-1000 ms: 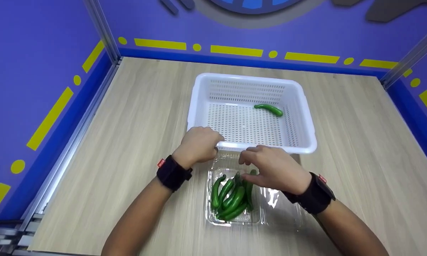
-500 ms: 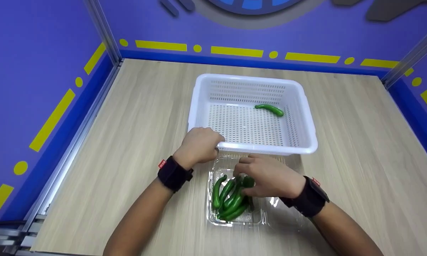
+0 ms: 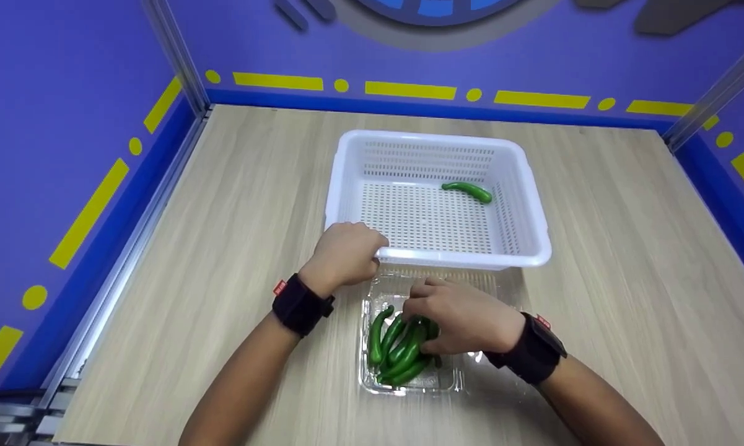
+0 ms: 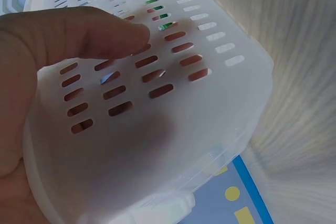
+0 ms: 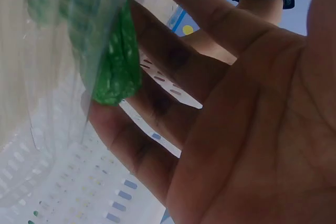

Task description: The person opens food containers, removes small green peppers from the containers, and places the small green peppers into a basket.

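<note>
My left hand (image 3: 347, 254) grips the near rim of a white perforated basket (image 3: 458, 257) at its left corner. In the left wrist view, the thumb (image 4: 113, 35) lies against the basket's outer wall. In front of the basket stands a clear plastic container (image 3: 364, 347), holding several green chili peppers (image 3: 402, 356). My right hand (image 3: 464, 316) reaches into it from the right, fingers slightly bent over the peppers. The right wrist view has the fingers touching the end of one pepper (image 5: 118, 72), seen partly through clear plastic; the thumb's contact is hidden there.
One green chili pepper (image 3: 468, 191) lies on the basket floor at the right. The container's clear lid lies folded out to the right, beneath my right wrist. Blue walls with yellow marks border the wooden table (image 3: 254, 204) at the back and sides.
My right hand has moved down and left, from above the container's far part to among the peppers. My left hand has stayed on the basket's rim.
</note>
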A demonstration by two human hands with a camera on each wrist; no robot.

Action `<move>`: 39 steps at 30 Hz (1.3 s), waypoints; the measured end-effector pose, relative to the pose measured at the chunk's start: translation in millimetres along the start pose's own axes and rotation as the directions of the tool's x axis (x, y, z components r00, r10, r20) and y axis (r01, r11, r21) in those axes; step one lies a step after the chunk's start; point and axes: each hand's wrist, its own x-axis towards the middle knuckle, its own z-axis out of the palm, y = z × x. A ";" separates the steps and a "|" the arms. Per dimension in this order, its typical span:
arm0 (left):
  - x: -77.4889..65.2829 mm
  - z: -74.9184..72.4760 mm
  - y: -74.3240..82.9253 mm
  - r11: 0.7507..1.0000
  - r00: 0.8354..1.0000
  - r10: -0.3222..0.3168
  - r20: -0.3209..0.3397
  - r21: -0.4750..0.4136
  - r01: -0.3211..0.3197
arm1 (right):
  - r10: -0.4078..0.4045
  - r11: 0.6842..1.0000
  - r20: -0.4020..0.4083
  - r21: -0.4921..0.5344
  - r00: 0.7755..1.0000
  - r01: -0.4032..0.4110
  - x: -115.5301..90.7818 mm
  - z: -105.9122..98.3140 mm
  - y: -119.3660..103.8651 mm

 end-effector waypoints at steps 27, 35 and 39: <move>-3.0 1.0 0.2 1.000 0.998 0.024 -0.055 0.002 -0.024 | -0.028 0.997 -0.032 -0.068 0.999 0.026 3.4 13.5 -5.6; -1.6 1.8 0.4 1.000 0.998 0.019 -0.059 0.004 -0.019 | -0.012 0.998 -0.044 -0.058 0.999 0.010 3.5 14.6 -5.8; -1.6 1.7 0.2 1.000 0.998 0.016 -0.058 -0.001 -0.016 | -0.012 0.998 -0.037 -0.059 0.999 0.010 3.4 14.1 -5.8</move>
